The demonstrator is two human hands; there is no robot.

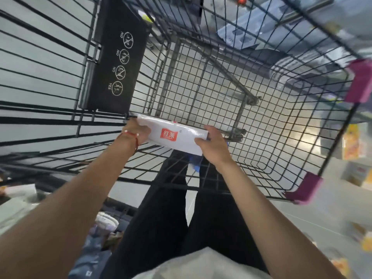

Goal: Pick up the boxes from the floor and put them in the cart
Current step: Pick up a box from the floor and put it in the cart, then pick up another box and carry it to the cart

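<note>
box: white box [177, 137] is hanging over the cart [337, 137] basket, not yet released | hands: left hand [138, 132] and right hand [213, 144] are gripping its two ends | remaining: blurred packages [355, 174] seemingly waiting on the floor

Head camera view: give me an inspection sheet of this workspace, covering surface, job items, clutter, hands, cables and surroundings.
Surface: pale grey floor, seen through and around the wire cart; nothing visible in its basket.
Job's things: white box with a red logo, held over the basket's near end, not yet set down.
Clutter: blurred yellow packages at the right, beyond the cart.
Grippers: left hand grips the box's left end, red bracelet on its wrist; right hand grips the right end.
Cables: nothing seen.
Surroundings: black flap with NO and YES icons on the cart; purple corner guards.
</note>
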